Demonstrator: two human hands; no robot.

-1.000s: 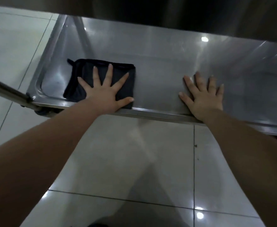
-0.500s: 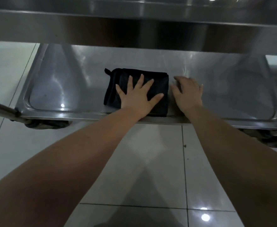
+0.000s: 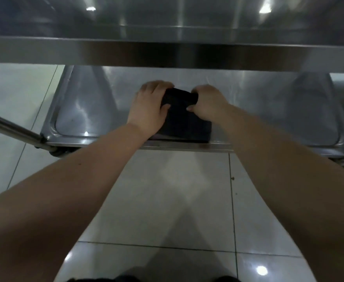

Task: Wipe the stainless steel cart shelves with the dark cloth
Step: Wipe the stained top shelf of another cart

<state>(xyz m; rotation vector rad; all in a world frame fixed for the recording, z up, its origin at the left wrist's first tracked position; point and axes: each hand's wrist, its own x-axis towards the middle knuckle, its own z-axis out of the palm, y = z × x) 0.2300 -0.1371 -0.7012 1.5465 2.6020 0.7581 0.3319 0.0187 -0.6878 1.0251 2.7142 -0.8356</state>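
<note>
A pale tiled floor (image 3: 177,200) fills the lower half of the view, and above it stands the stainless steel cart, its upper shelf (image 3: 167,51) crossing the whole frame as a wide bright band. Below that lies the lower shelf (image 3: 268,110), a shallow tray with a raised rim, and a round steel bar (image 3: 10,127) runs off from its near left corner. The dark cloth (image 3: 183,121) lies folded near the middle of this lower shelf, against the near rim. The left hand (image 3: 148,106) and the right hand (image 3: 207,102) sit close together at its far edge, each with fingers curled over the fabric and a thumb on top, clamped on the cloth. This looks like a refold or a regrip between wiping strokes. The next move probably calls for flattening the cloth, pressing a palm onto it and sweeping along the bare steel to either side.
</note>
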